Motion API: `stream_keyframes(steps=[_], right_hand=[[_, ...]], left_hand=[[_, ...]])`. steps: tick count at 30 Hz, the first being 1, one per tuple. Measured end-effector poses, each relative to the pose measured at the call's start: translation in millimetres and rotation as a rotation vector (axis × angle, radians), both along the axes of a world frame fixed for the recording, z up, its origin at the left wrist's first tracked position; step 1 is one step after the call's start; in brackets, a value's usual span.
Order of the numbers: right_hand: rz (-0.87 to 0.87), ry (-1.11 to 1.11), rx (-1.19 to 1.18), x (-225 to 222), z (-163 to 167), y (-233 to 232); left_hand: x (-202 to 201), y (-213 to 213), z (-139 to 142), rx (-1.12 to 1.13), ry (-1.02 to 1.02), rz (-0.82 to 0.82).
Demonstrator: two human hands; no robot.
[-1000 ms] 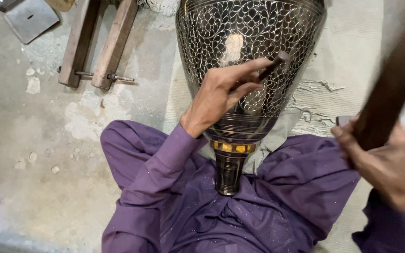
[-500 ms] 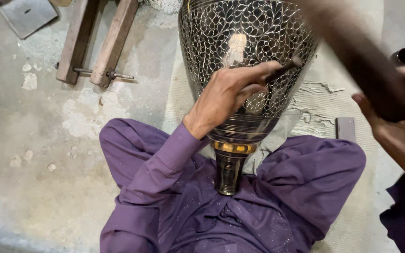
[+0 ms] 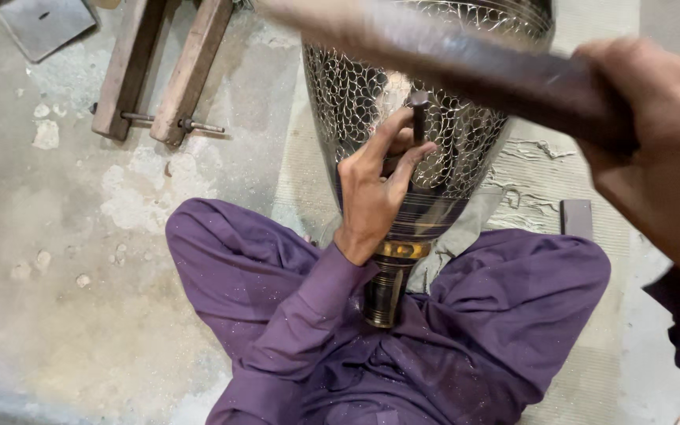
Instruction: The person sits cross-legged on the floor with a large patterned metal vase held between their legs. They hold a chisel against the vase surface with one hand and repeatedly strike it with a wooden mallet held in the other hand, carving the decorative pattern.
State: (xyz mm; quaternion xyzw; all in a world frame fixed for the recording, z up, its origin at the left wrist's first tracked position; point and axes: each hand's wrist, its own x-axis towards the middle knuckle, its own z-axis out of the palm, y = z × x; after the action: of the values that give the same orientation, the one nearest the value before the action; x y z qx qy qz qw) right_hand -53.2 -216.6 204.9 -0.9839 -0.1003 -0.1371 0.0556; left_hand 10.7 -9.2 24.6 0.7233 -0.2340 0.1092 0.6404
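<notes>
A metalworker's floor workshop, judging by the surroundings. Bare, stained concrete floor (image 3: 64, 260) with chips and dust scattered about. Two rough wooden blocks (image 3: 159, 71) joined by a threaded metal rod (image 3: 190, 123), lying at the upper left. A flat grey metal plate (image 3: 41, 24) in the corner. A worn woven mat (image 3: 545, 173) spread under crossed legs in purple cloth. A large engraved metal vase (image 3: 403, 134) laid down for chiselling, punch (image 3: 419, 118) and hammer handle (image 3: 466, 67) at work on it
</notes>
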Motion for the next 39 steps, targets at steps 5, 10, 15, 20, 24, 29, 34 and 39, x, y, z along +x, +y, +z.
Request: stream_keyframes(steps=[5,10,15,20,24,29,34,39], right_hand=[[-0.053,0.155,-0.152,8.4,12.2,13.6],[0.001,0.067,-0.168,10.8,23.5,19.1],[0.092,0.072,0.012,14.9,30.6,21.9],[0.076,0.091,-0.148,16.7,31.3,21.2],[-0.045,0.202,-0.138,14.4,26.8,17.1],[-0.024,0.099,0.009,8.1,13.6,9.2],[0.033,0.053,-0.006,1.2,-1.1,-7.2],[0.031,-0.043,0.061,1.3,-13.3,-24.2]], left_hand=[[-5.1,-4.5,-3.7,-0.030,-0.013,0.069],[-7.9,-12.9,-12.0,-0.081,0.017,0.138],[-11.4,-16.1,-18.5,-0.137,0.006,0.144],[-8.2,-13.4,-16.6,-0.092,-0.022,0.121],[-7.2,-8.4,-9.0,-0.062,0.018,0.091],[-0.4,-5.8,-3.7,-0.066,0.011,-0.012],[3.2,-2.3,-0.1,0.014,-0.035,-0.027],[1.7,0.9,3.4,0.027,0.012,-0.054]])
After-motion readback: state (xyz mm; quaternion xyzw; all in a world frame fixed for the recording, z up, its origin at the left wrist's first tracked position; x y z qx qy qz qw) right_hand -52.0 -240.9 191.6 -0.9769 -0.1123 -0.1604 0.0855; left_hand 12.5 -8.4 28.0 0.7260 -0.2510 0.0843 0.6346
